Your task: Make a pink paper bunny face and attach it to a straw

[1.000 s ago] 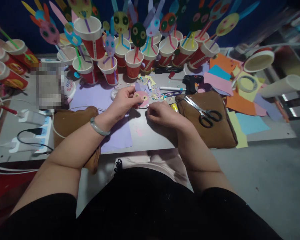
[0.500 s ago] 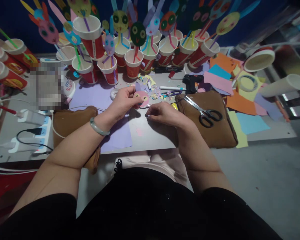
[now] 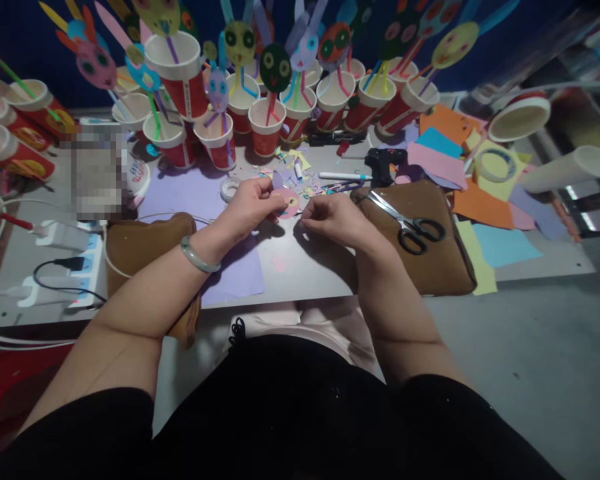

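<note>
My left hand (image 3: 253,203), with a bracelet at its wrist, pinches a pink paper rabbit face (image 3: 286,202) by its left side. The thumb covers part of the face; one round yellowish eye shows, and a purple paper ear (image 3: 277,180) rises behind. Just right of the face is my right hand (image 3: 330,220), its fingers curled with thumb and fingertip together. Whatever lies between those fingertips is too small or hidden to name. Both hands hover over the front of the table, with paper scraps (image 3: 310,190) just beyond them.
Red paper cups (image 3: 267,133) with straw-mounted paper faces line the back. Scissors (image 3: 415,230) lie on a brown pouch (image 3: 445,267) at right. Coloured paper sheets (image 3: 505,243), a glue gun (image 3: 385,163), a white pen (image 3: 345,177) and a tape roll (image 3: 230,189) are around. Power strip (image 3: 93,267) at left.
My right hand has lifted slightly and shifted a little to the right. The pink face has turned slightly in my left hand, and the thumb now covers more of it.
</note>
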The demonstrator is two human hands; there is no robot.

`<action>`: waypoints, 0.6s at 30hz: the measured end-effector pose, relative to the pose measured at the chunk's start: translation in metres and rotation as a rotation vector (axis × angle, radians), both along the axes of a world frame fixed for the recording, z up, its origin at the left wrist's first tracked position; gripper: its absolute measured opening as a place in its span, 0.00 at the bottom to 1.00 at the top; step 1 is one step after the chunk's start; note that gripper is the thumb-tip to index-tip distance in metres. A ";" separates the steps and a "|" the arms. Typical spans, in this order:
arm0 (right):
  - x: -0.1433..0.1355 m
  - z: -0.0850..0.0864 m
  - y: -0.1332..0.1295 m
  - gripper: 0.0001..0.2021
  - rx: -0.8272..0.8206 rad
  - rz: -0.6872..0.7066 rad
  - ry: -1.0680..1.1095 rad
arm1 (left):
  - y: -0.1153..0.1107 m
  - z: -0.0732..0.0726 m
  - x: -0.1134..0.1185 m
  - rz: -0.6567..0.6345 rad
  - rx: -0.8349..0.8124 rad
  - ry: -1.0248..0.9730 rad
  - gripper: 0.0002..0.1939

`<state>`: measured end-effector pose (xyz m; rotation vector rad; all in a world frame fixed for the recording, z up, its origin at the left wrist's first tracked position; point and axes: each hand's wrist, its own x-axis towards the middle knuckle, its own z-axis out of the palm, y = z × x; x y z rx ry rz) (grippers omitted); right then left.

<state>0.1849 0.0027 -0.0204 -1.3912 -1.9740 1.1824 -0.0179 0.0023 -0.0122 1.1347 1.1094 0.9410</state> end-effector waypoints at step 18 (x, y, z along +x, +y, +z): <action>-0.006 -0.008 0.003 0.16 0.155 -0.332 0.380 | -0.005 -0.005 0.002 -0.103 -0.046 0.006 0.06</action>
